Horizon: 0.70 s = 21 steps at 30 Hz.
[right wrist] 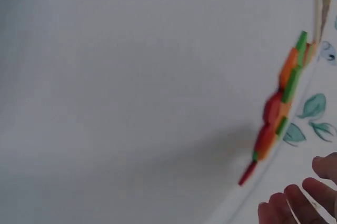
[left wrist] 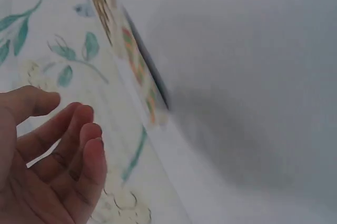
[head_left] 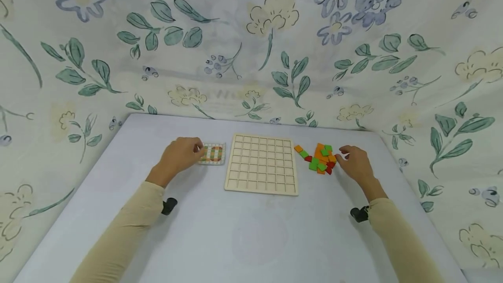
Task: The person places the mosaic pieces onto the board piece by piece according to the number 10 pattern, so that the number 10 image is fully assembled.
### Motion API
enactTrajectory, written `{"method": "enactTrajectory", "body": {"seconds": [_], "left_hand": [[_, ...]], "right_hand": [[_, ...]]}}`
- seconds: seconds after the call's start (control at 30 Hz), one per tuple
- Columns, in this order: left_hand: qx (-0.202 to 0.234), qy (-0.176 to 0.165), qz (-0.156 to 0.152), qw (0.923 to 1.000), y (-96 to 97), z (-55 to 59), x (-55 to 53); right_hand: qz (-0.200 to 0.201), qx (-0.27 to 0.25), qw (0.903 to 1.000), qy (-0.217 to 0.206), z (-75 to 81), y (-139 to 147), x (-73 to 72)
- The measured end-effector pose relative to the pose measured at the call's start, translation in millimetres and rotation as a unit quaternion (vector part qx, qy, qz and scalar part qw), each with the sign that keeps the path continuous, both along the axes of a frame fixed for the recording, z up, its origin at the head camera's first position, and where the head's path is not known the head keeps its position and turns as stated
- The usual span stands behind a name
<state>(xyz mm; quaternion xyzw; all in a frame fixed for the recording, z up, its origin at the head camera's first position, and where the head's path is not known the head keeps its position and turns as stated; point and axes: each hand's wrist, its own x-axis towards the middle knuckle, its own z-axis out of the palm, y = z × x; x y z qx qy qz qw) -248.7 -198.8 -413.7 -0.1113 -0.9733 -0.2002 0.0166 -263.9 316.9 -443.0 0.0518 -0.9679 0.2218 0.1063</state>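
My left hand (head_left: 181, 154) hovers beside a small pattern card (head_left: 214, 154) printed with a grid and coloured shapes. In the left wrist view its fingers (left wrist: 79, 129) are loosely curved with nothing between them. My right hand (head_left: 355, 160) is just right of a loose pile of green, orange and red tiles (head_left: 321, 159). The right wrist view shows those fingers (right wrist: 297, 203) relaxed and holding nothing, with the tile pile (right wrist: 276, 113) beyond them. Between card and pile lies a square wooden grid board (head_left: 262, 163), its cells bare.
A white table (head_left: 251, 235) carries everything. Behind it and at both sides hangs a floral cloth (head_left: 235, 56). Black wrist cameras (head_left: 170, 205) sit under each beige sleeve (head_left: 122, 226). One orange, one green and one red tile trail off toward the board.
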Motion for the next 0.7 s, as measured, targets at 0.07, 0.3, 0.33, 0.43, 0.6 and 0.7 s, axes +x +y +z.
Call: {"method": "enactTrajectory", "body": {"seconds": [0.07,0.3,0.33,0.43,0.6,0.7], "left_hand": [[0.015,-0.027,-0.005,0.9995,20.1,-7.0,2.0],[0.039,-0.100,-0.021,0.9940,58.1,-31.4,9.9],[0.046,-0.109,-0.017,0.9928,60.7,-32.7,11.4],[0.072,-0.134,-0.001,0.9883,65.8,-35.5,15.6],[0.116,-0.140,0.012,0.9832,71.9,-38.7,24.4],[0.122,-0.132,0.017,0.9836,75.0,-39.0,29.9]], "right_hand": [[-0.007,-0.010,0.9994,-0.031,-7.3,-6.1,-5.8],[-0.022,-0.017,0.9968,-0.075,-19.8,-16.4,-13.6],[-0.023,-0.017,0.9968,-0.075,-19.9,-16.7,-14.2],[-0.025,-0.019,0.9971,-0.070,-18.7,-17.0,-16.0],[-0.019,-0.025,0.9974,-0.064,-16.1,-17.0,-20.2],[-0.017,-0.026,0.9979,-0.056,-14.7,-18.2,-23.5]]}}
